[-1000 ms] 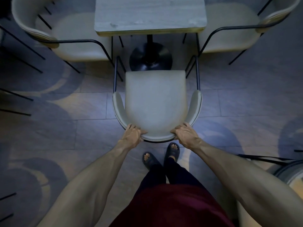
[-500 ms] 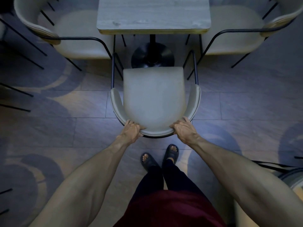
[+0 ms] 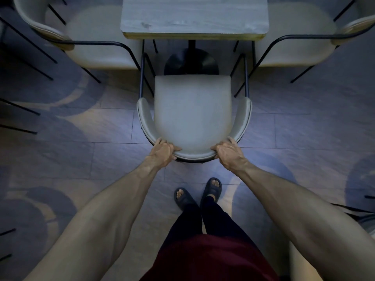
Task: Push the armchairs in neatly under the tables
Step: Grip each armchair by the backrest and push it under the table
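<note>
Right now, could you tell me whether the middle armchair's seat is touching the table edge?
Apart. The head view shows the armchair seat's front edge short of the table, with the dark pedestal base visible in the gap between them.

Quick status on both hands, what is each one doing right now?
Left hand: closed on the backrest rim of the middle armchair, left side.
Right hand: closed on the same rim, right side.
</note>
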